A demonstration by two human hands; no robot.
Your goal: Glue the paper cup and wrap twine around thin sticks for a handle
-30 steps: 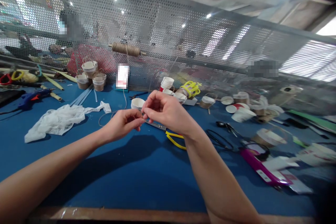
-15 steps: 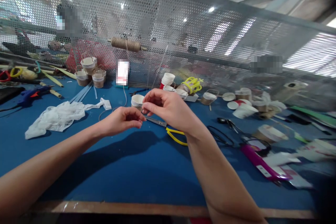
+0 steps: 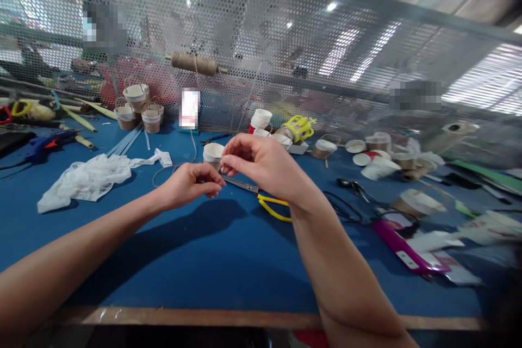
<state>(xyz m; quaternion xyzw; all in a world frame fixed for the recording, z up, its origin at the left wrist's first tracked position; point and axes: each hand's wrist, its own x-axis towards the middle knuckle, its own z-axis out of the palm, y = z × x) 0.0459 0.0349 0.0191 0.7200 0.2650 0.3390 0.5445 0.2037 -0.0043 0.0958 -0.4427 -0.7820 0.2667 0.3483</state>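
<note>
Left hand [image 3: 193,185]: fingers curled; whether it grips something, I cannot tell.
Right hand [image 3: 261,166]: fingers bent toward thumb; grip also unclear.
Cup [image 3: 211,157]: on blue table [image 3: 183,277], just beyond the hands.
Scissors [image 3: 248,187]: lying partly behind right wrist.

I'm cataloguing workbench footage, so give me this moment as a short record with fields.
Left hand: fingers curled, beside the right hand's fingertips; too small to tell whether it holds anything
Right hand: thumb and fingers bent together; any thin item between them is unclear
Nearest things: yellow-handled scissors and a small pot
Surface: blue tabletop
Left side: crumpled white cloth, blue tool
Right side: purple object
Back: twine spool at a perforated screen
</note>
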